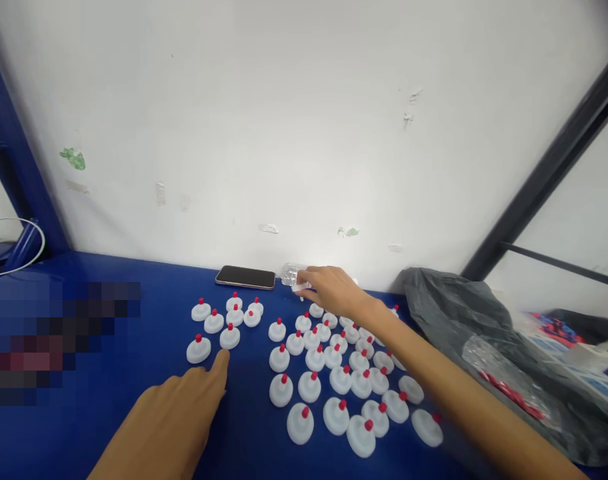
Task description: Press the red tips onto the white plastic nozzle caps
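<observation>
My right hand (329, 288) reaches to the back of the blue table, its fingers pinched on a small white cap (301, 287) that they partly cover. A clear plastic bottle (289, 274) lies just beyond those fingertips, against the wall. My left hand (177, 413) is at the front left with its index finger stretched out; its other fingers are mostly hidden, and nothing shows in it. Just past that fingertip sits a white round cap with a red tip (229, 337), one of a small left group. Many more such caps (309, 387) stand spread under my right forearm.
A phone (245, 277) lies by the wall (284, 133). On the right are a dark grey plastic bag (434, 300) and a clear bag of red pieces (514, 393). A blue post (29, 153) rises at the left; a blurred patch covers the table's left part.
</observation>
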Tool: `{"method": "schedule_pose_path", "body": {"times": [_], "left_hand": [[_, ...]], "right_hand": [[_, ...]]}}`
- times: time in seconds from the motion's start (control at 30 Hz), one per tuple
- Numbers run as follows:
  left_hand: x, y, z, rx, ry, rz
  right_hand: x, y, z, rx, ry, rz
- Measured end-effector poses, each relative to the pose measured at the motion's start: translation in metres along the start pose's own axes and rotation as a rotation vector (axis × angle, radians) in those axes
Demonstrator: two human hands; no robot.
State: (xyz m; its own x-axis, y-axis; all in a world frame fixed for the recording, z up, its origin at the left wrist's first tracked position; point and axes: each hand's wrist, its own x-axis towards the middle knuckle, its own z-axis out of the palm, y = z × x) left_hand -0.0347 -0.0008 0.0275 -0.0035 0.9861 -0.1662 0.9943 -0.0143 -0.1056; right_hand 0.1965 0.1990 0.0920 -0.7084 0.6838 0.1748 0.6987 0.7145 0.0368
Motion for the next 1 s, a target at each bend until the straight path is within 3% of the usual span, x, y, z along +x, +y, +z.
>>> {"method": "schedule_pose_path", "body": {"times": [0.13, 0.3, 0.4, 0.53, 0.6, 0.77, 1.0], "left_hand": [[0.000, 0.002, -0.004, -0.034, -0.024, 0.020], [0.004, 0.006, -0.022, -0.093, 0.125, 0.005], [0.008, 0.006, -0.033, -0.235, 0.371, 0.023], [0.008, 0.007, -0.040, -0.441, 0.886, 0.184], [0.005, 0.008, -0.042, -0.536, 1.005, 0.251], [-0.001, 0.006, -0.033, -0.713, 0.968, 0.150], [0.000, 0.003, -0.026, -0.781, 0.913, 0.125]], "right_hand": [[-0.025, -0.010, -0.024, 0.100, 0.093, 0.010], [-0.047, -0.036, -0.036, 0.299, 0.095, -0.044], [-0.052, -0.052, -0.035, 0.524, 0.066, -0.092], [-0.056, -0.066, -0.033, 0.899, 0.002, -0.090], [-0.056, -0.069, -0.033, 1.065, -0.049, -0.078], [-0.058, -0.070, -0.032, 1.286, -0.171, -0.003], [-0.057, -0.071, -0.029, 1.303, -0.069, -0.025]]}}
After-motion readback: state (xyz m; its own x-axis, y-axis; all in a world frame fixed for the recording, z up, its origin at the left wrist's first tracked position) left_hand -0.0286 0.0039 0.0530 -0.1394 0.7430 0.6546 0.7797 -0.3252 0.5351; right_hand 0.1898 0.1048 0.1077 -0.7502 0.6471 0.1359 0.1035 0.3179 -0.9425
